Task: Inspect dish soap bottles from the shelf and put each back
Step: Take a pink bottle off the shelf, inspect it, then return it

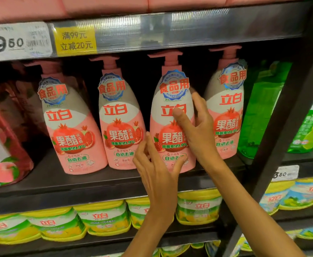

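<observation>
Item: pink soap bottle (170, 127), third of four alike, upright near the front edge of the dark shelf (89, 184).

Hold: right hand (198, 134) wraps its right flank, thumb across the front label, fingers (198, 101) curled round the side; a full grip, apparently to steady or lift it. Left hand (157, 173) is at the lower front, fingers spread and relaxed, tips touching or just short of the label; which, cannot tell. Likely there to support the base.

Neighbours: second bottle (121, 127) just left, fourth bottle (226, 115) just right, first bottle (72, 134) further left. Green bottles (263, 112) at the right end; yellow-lidded tubs (103, 217) on the shelf below.

Obstructions: the price rail (189, 30) overhead sits close to the pump tops, and the flanking bottles leave the fingers little room.
</observation>
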Demonstrator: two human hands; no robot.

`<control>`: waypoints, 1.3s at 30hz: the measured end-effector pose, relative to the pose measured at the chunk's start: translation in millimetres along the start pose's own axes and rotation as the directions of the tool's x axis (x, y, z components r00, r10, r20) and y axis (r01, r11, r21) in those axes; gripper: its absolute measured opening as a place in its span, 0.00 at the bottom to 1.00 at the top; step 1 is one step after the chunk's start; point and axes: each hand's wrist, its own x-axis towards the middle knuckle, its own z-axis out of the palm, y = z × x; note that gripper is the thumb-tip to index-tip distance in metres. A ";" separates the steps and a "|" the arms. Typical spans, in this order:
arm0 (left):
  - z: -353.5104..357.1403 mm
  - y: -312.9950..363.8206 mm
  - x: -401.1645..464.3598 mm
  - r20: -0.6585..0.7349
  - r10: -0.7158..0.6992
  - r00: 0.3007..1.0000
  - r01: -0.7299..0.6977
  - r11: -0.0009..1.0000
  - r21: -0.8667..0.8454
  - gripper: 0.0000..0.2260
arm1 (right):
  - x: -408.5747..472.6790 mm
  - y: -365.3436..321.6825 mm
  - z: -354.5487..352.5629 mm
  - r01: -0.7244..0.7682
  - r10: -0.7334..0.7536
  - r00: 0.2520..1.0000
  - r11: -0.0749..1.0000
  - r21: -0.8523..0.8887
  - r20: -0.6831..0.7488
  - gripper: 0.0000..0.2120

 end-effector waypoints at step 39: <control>8.2 24.0 -25.4 0.550 0.093 0.830 0.229 0.843 -0.488 0.36 | 0.5 -29.6 -54.6 -0.095 -0.149 0.942 0.744 -0.661 -0.302 0.41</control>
